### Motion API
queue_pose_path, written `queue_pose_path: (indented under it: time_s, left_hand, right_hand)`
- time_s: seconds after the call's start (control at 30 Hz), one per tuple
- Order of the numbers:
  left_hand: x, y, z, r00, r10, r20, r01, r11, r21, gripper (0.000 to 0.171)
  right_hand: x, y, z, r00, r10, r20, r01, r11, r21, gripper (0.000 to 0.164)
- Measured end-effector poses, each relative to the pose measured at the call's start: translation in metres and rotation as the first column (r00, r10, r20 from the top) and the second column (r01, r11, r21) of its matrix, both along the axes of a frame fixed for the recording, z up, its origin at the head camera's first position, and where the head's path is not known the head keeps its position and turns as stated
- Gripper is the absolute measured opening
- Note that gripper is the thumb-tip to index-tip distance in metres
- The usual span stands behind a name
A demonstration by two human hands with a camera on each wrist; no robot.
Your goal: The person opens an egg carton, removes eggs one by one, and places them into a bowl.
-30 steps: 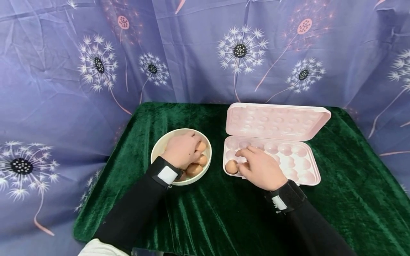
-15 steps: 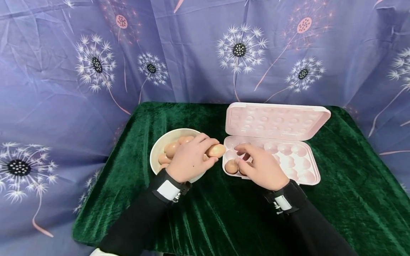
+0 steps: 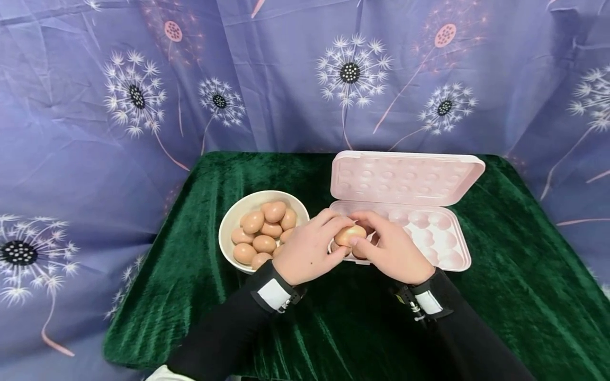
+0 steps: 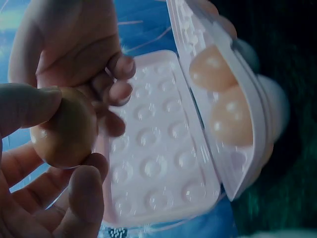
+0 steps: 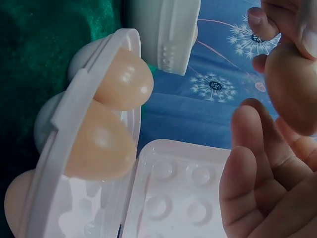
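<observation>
Two eggs (image 5: 101,144) sit in the pink egg carton (image 3: 405,196), while the left hand (image 3: 305,251) and right hand (image 3: 400,248) grip a third egg (image 3: 348,235) just above it. Many more eggs (image 3: 263,243) lie in the cream bowl (image 3: 229,230), and with several pockets (image 3: 426,239) bare, the loading looks barely begun.

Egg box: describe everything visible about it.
The egg box is pale pink, apparently plastic, with rows of round cups in its base. Its hinged lid stands open at the back, moulded with round shapes. It rests on the green cloth, right of the bowl. Two eggs sit at its near left corner. The left hand and right hand, touching another egg above, partly hide it; whether they touch the box is unclear.
</observation>
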State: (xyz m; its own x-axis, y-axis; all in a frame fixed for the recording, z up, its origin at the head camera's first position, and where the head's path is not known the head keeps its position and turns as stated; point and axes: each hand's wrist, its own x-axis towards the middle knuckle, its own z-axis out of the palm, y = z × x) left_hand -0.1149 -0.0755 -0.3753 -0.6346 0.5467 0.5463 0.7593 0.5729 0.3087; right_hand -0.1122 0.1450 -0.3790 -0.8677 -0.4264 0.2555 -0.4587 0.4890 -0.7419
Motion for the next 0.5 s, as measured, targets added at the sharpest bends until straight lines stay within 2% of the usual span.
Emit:
queue_pose_path:
  time_s: [0.13, 0.3, 0.5]
  left_hand:
    - [0.0, 0.009, -0.004, 1.0, -0.029, -0.006, 0.029, 1.0, 0.001, 0.039]
    - [0.0, 0.017, -0.009, 1.0, -0.026, 0.002, 0.026, 0.999, -0.035, 0.038]
    - [-0.001, 0.022, -0.011, 1.0, -0.018, -0.006, 0.018, 0.995, -0.102, 0.039]
  right_hand:
    - [0.004, 0.004, 0.001, 1.0, -0.002, 0.021, 0.002, 1.0, -0.003, 0.035]
    - [0.007, 0.01, -0.002, 0.999, -0.018, 0.03, 0.017, 1.0, 0.016, 0.032]
    - [0.007, 0.019, -0.006, 0.998, -0.059, -0.025, 0.061, 0.992, 0.108, 0.031]
